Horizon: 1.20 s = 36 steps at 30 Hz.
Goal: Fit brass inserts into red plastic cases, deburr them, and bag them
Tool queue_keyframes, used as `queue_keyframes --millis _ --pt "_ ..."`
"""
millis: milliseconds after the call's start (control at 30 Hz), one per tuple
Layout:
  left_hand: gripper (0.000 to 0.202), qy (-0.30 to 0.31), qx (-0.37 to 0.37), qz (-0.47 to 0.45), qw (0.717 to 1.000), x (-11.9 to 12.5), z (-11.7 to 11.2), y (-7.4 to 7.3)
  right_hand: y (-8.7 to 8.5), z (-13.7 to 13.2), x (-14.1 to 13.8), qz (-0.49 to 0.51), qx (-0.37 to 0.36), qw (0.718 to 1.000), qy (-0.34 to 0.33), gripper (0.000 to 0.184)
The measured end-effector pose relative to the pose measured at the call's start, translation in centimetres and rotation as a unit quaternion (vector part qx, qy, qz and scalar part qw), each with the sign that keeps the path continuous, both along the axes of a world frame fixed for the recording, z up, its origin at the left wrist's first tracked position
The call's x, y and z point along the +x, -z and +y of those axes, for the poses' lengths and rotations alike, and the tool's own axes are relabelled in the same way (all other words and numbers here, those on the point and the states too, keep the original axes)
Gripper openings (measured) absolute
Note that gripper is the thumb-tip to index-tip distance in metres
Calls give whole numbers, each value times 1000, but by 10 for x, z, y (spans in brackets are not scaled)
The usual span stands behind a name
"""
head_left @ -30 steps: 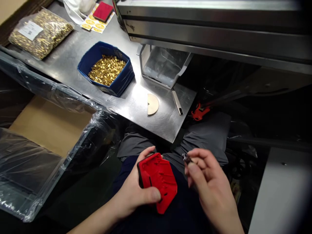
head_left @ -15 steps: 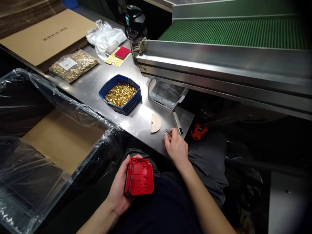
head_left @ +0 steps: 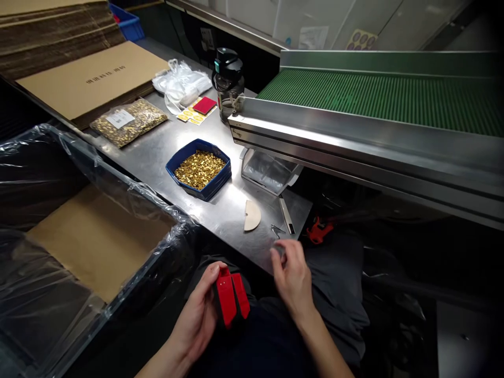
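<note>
My left hand [head_left: 199,315] grips a red plastic housing [head_left: 231,297] edge-on over my lap. Just right of it, my right hand [head_left: 292,278] hovers by the near edge of the steel table [head_left: 157,152], its fingers loosely curled and apparently holding nothing. A small metal clip-like tool [head_left: 277,229] lies on the table a little beyond that hand. Further back sits a blue tray [head_left: 199,169] of small brass parts.
A tan half-disc [head_left: 251,214], a metal strip [head_left: 285,214] and a clear bin [head_left: 269,170] lie on the table under a green conveyor [head_left: 378,94]. A bag of brass parts [head_left: 128,122], a bottle [head_left: 228,81], flat cardboard [head_left: 90,79] and a plastic-lined crate [head_left: 82,236] stand left.
My right hand set the small metal tool on the table and drew back. My left hand turned the red housing from face-up to edge-on. The view tilted upward.
</note>
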State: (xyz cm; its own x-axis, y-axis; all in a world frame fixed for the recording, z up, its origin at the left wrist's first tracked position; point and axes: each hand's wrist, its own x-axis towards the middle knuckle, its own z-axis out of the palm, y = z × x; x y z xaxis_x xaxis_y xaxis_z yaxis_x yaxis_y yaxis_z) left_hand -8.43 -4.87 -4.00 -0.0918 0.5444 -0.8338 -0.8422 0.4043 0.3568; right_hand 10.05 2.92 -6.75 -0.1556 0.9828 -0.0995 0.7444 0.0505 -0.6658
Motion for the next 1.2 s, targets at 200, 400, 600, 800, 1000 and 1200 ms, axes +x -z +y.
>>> queue_keyframes --millis 200,400,600,800,1000,1200 --pt "24 70 41 49 996 1 4 -3 -31 -48 -12 235 -198 936 -173 39" --pt "56 62 78 65 993 -5 -2 -7 -28 -45 -16 558 -381 733 74 34" --pt "69 19 220 -136 966 -3 -10 6 -14 -58 -38 682 -520 498 127 48" --pt "68 -31 230 -212 949 -17 -9 14 -7 -24 -23 245 -332 911 -21 45" --pt "90 -8 233 -166 958 -22 -11 5 -5 73 -65 -90 -61 994 22 41" --pt "98 32 193 -76 978 -21 -27 6 10 105 -88 -48 -136 989 33 42"
